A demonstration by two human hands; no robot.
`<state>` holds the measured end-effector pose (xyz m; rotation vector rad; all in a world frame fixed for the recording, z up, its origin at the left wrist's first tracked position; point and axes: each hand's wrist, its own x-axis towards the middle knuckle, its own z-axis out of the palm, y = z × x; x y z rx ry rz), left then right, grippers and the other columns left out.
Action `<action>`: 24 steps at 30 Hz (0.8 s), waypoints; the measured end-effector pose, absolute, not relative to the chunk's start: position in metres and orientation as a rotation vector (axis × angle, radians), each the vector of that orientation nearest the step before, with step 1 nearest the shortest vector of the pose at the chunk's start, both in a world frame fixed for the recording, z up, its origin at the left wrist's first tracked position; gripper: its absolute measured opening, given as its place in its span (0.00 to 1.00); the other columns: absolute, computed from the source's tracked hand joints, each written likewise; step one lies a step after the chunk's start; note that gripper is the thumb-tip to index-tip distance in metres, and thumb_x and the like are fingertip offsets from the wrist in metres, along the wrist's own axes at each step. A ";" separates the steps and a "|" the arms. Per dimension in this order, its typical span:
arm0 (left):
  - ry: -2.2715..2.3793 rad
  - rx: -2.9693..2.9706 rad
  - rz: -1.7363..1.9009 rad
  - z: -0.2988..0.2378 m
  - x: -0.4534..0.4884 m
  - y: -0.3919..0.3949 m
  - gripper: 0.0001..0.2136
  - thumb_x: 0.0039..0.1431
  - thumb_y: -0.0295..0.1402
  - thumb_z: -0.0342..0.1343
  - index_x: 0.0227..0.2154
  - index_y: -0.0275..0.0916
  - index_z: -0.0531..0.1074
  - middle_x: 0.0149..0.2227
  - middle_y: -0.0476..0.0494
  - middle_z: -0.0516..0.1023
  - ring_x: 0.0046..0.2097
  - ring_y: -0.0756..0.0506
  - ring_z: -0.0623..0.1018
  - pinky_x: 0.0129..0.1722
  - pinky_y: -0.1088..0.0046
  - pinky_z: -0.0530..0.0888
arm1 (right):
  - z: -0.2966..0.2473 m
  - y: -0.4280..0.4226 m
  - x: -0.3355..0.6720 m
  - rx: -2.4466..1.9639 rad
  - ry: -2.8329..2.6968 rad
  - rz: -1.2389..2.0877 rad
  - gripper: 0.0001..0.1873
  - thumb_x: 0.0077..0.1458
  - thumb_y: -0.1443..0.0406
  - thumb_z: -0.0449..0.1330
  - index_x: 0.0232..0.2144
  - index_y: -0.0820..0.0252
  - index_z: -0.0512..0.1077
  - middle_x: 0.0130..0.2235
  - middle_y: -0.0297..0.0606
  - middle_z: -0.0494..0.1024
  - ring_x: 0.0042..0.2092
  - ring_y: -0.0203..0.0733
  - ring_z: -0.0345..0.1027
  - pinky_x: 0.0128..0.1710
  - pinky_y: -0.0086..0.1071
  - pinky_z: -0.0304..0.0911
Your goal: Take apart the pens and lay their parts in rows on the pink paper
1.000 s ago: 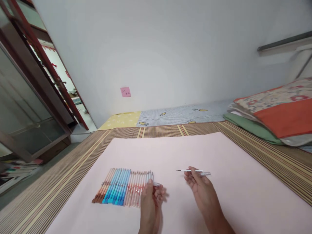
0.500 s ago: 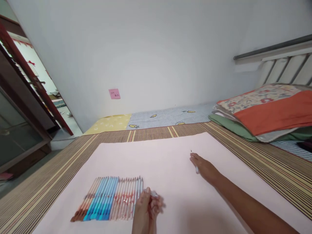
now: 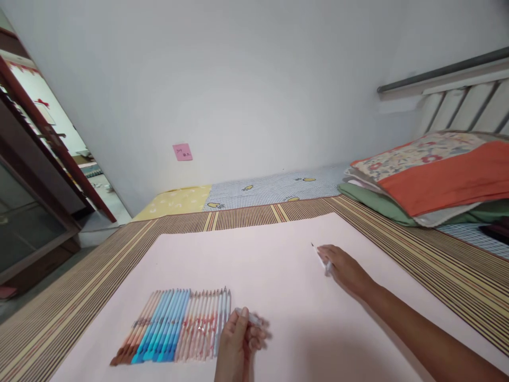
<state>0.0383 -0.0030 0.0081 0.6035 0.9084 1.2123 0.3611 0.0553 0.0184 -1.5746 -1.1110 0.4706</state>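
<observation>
One dark red door frame leans at the far left. Next comes a striped mat, with a big pink sheet spread over it.

On the near left part of the sheet, many pens lie side by side in a row, with their tips to the far side. First are the brown pens, then the blue pens, then the pale pens with red bits on them. At the far side, past the mat, is a yellow cloth, and a pink note sits on the wall above it.

Just right of the pale pens is the left hand. Its thumb and fingers are pinched on a small clear piece.

Farther right and farther off, a thin white pen with a dark tip is at the right hand, low over the sheet. The fingers are stretched out beside the pen, close together; I cannot tell if they grip it.

At the far right, an orange and flowery cushion is on top of a green cloth.
</observation>
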 end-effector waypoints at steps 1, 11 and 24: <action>0.916 0.631 1.204 0.009 0.039 -0.003 0.17 0.45 0.43 0.71 0.27 0.34 0.75 0.28 0.42 0.81 0.24 0.52 0.76 0.21 0.81 0.68 | 0.018 0.052 0.359 -1.557 -1.165 0.538 0.12 0.44 0.60 0.66 0.34 0.56 0.79 0.30 0.36 0.80 0.34 0.44 0.71 0.36 0.35 0.63; 0.837 0.555 1.198 0.015 0.037 -0.010 0.14 0.47 0.39 0.71 0.28 0.34 0.76 0.27 0.45 0.80 0.27 0.52 0.77 0.25 0.81 0.70 | 0.020 -0.002 0.237 -1.251 -1.074 1.289 0.26 0.56 0.42 0.54 0.26 0.57 0.67 0.18 0.24 0.60 0.18 0.31 0.52 0.19 0.28 0.47; 0.830 0.441 1.265 0.020 0.028 -0.005 0.16 0.37 0.37 0.76 0.25 0.34 0.76 0.24 0.47 0.79 0.24 0.53 0.75 0.25 0.80 0.72 | -0.002 -0.014 0.178 -1.301 -0.952 1.051 0.34 0.53 0.38 0.55 0.38 0.63 0.80 0.27 0.38 0.75 0.28 0.40 0.67 0.28 0.31 0.63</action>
